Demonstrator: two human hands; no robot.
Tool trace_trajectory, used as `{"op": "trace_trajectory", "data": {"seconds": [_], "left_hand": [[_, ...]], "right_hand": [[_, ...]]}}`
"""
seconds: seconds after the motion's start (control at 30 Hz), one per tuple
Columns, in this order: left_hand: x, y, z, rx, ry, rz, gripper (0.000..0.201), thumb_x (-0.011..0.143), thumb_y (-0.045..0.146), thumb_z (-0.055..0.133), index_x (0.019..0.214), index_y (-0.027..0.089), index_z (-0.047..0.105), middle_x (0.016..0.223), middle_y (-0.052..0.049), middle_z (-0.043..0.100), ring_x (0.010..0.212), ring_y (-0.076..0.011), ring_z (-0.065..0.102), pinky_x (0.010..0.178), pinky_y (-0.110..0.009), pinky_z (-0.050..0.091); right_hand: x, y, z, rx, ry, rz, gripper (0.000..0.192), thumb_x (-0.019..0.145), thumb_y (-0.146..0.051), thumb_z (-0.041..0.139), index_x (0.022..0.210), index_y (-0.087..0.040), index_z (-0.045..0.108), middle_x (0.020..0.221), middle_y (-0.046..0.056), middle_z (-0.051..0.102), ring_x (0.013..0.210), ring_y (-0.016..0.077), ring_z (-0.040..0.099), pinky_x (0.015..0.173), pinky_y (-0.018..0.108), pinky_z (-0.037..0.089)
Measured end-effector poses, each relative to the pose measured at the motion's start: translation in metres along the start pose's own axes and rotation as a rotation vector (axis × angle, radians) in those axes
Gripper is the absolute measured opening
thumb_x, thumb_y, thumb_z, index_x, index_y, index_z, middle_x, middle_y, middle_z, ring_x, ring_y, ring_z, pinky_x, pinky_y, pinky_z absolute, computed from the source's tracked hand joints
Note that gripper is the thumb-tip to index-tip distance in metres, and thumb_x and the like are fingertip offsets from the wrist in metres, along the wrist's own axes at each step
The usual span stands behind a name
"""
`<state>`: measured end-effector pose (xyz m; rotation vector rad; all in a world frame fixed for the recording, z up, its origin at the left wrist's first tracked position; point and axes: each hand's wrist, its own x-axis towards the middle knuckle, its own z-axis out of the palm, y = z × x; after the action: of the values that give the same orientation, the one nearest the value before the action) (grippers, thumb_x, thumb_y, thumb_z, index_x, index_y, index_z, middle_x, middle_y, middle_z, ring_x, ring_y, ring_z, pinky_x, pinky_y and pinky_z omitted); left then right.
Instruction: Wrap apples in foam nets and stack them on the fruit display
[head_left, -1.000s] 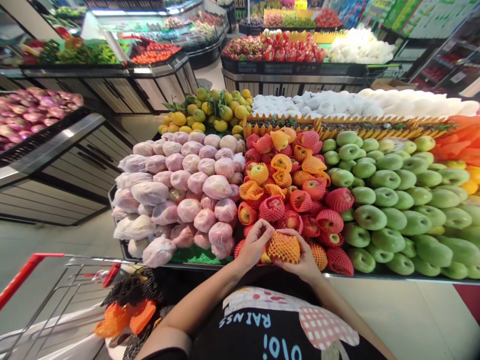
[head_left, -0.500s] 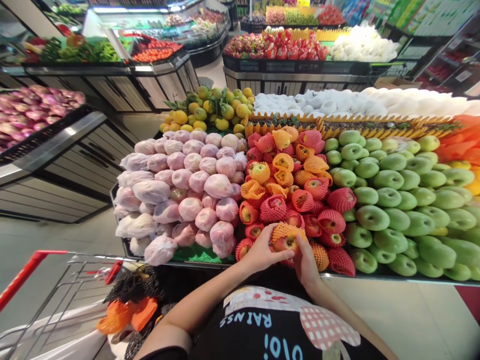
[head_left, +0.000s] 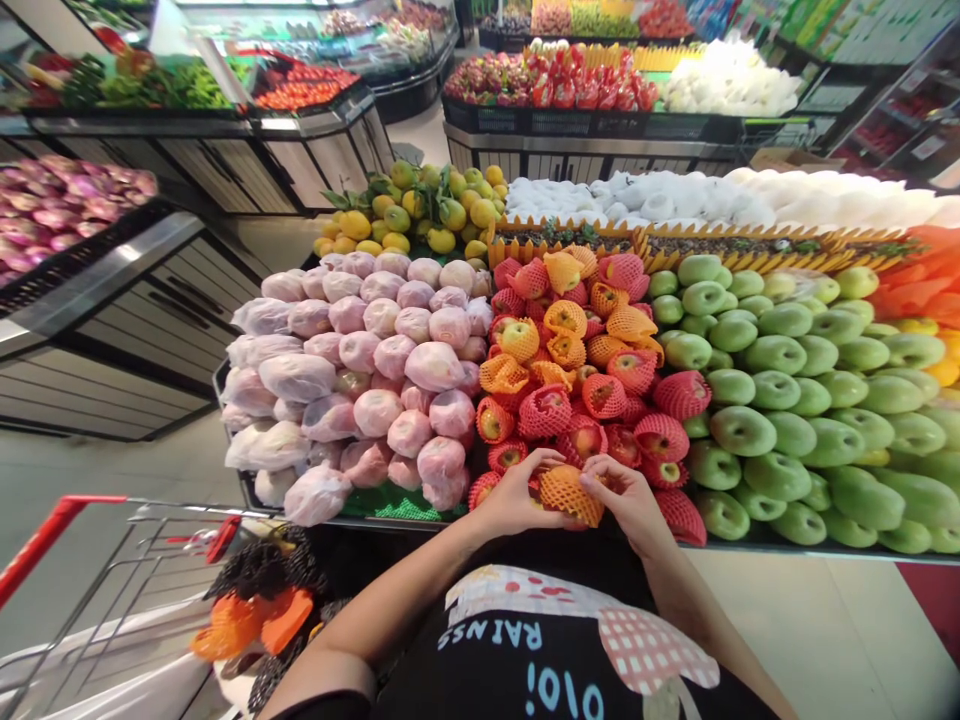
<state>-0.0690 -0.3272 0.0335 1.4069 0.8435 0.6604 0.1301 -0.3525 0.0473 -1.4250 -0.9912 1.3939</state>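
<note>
Between my two hands, at the front edge of the fruit display, is an apple in an orange foam net (head_left: 570, 496). My left hand (head_left: 521, 497) curls round its left side, thumb below and fingers above. On the other side, my right hand (head_left: 624, 497) pinches the net's upper right edge with thumb and fingertips. The net covers most of the fruit. Just beyond my hands lie red apples in red foam nets (head_left: 546, 413) and others in orange nets (head_left: 564, 320).
Left of the netted apples are pale pink fruits in thin wrapping (head_left: 379, 412); to the right, rows of green apples (head_left: 742, 430). A shopping cart (head_left: 112, 530) stands at lower left. Behind are yellow-green citrus fruits (head_left: 405, 215) and a low yellow fence (head_left: 712, 245).
The netted apple has been turned, so its bare red end no longer faces me and the orange net does. My right hand has shifted from its side to the net's upper edge.
</note>
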Motion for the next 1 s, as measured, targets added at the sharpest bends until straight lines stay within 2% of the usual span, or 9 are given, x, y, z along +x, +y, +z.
{"op": "trace_trajectory", "data": {"seconds": [0.13, 0.33, 0.43, 0.53, 0.67, 0.77, 0.83, 0.9, 1.0], "left_hand": [[0.000, -0.007, -0.005, -0.065, -0.089, -0.033, 0.081, 0.060, 0.033, 0.094, 0.130, 0.024, 0.054, 0.127, -0.008, 0.062, 0.122, -0.0263, 0.058, 0.110, -0.042, 0.044], [0.000, -0.009, -0.008, -0.092, -0.131, -0.063, 0.085, 0.058, 0.038, 0.094, 0.131, 0.024, 0.054, 0.132, -0.008, 0.058, 0.129, -0.0289, 0.052, 0.118, -0.046, 0.036], [-0.001, -0.010, -0.007, -0.104, -0.111, -0.071, 0.094, 0.052, 0.040, 0.095, 0.134, 0.024, 0.051, 0.137, -0.009, 0.055, 0.132, -0.0320, 0.050, 0.118, -0.048, 0.036], [-0.001, -0.015, -0.004, -0.233, -0.070, -0.028, 0.095, 0.049, 0.041, 0.097, 0.132, 0.023, 0.052, 0.135, -0.010, 0.056, 0.128, -0.0327, 0.053, 0.114, -0.047, 0.039], [0.003, -0.028, -0.001, -0.524, 0.086, -0.010, 0.095, 0.045, 0.045, 0.098, 0.127, 0.022, 0.054, 0.128, -0.010, 0.062, 0.121, -0.0327, 0.059, 0.105, -0.045, 0.046], [0.009, -0.032, 0.001, -0.702, 0.264, -0.048, 0.092, 0.044, 0.047, 0.097, 0.124, 0.022, 0.058, 0.123, -0.008, 0.066, 0.116, -0.0314, 0.062, 0.100, -0.042, 0.049], [0.012, -0.028, 0.001, -0.793, 0.330, -0.080, 0.081, 0.052, 0.050, 0.094, 0.121, 0.023, 0.061, 0.117, -0.007, 0.068, 0.111, -0.0277, 0.065, 0.097, -0.039, 0.051], [0.014, -0.023, 0.002, -0.862, 0.344, -0.091, 0.067, 0.060, 0.052, 0.089, 0.116, 0.022, 0.065, 0.112, -0.006, 0.070, 0.105, -0.0240, 0.066, 0.096, -0.036, 0.051], [0.015, -0.017, 0.003, -0.887, 0.314, -0.094, 0.061, 0.061, 0.049, 0.089, 0.111, 0.021, 0.068, 0.108, -0.005, 0.071, 0.101, -0.0220, 0.067, 0.096, -0.035, 0.051]], "right_hand": [[0.003, -0.009, -0.002, -0.015, -0.041, 0.038, 0.044, 0.069, -0.063, 0.083, 0.068, -0.021, 0.068, 0.066, -0.001, 0.060, 0.065, 0.0151, 0.051, 0.065, 0.030, 0.042], [0.016, -0.006, 0.005, 0.210, -0.032, 0.168, 0.045, 0.061, -0.057, 0.090, 0.068, -0.020, 0.066, 0.067, -0.003, 0.062, 0.064, 0.0125, 0.054, 0.065, 0.026, 0.044], [0.021, 0.003, 0.009, 0.299, 0.002, 0.236, 0.046, 0.059, -0.057, 0.092, 0.070, -0.021, 0.066, 0.070, -0.002, 0.067, 0.065, 0.0144, 0.059, 0.068, 0.028, 0.049], [0.020, 0.008, 0.011, 0.314, -0.004, 0.246, 0.046, 0.061, -0.061, 0.089, 0.076, -0.022, 0.068, 0.076, 0.000, 0.071, 0.069, 0.0174, 0.064, 0.070, 0.031, 0.053], [0.012, 0.015, 0.010, 0.393, -0.065, 0.218, 0.051, 0.073, -0.070, 0.074, 0.095, -0.024, 0.071, 0.098, 0.005, 0.077, 0.092, 0.0247, 0.071, 0.087, 0.038, 0.056], [0.005, 0.026, 0.012, 0.342, -0.093, 0.130, 0.054, 0.079, -0.072, 0.066, 0.106, -0.025, 0.068, 0.114, 0.009, 0.074, 0.103, 0.0274, 0.070, 0.090, 0.042, 0.057], [-0.001, 0.032, 0.015, 0.288, -0.013, 0.048, 0.052, 0.079, -0.067, 0.070, 0.112, -0.028, 0.063, 0.119, 0.008, 0.071, 0.104, 0.0259, 0.069, 0.086, 0.040, 0.058], [-0.006, 0.033, 0.020, 0.165, 0.040, -0.035, 0.045, 0.078, -0.059, 0.075, 0.108, -0.028, 0.062, 0.111, 0.006, 0.072, 0.098, 0.0235, 0.069, 0.081, 0.035, 0.057], [-0.012, 0.025, 0.025, -0.185, -0.050, -0.122, 0.029, 0.082, -0.048, 0.074, 0.093, -0.022, 0.068, 0.087, 0.005, 0.073, 0.075, 0.0202, 0.067, 0.065, 0.030, 0.053]]}}
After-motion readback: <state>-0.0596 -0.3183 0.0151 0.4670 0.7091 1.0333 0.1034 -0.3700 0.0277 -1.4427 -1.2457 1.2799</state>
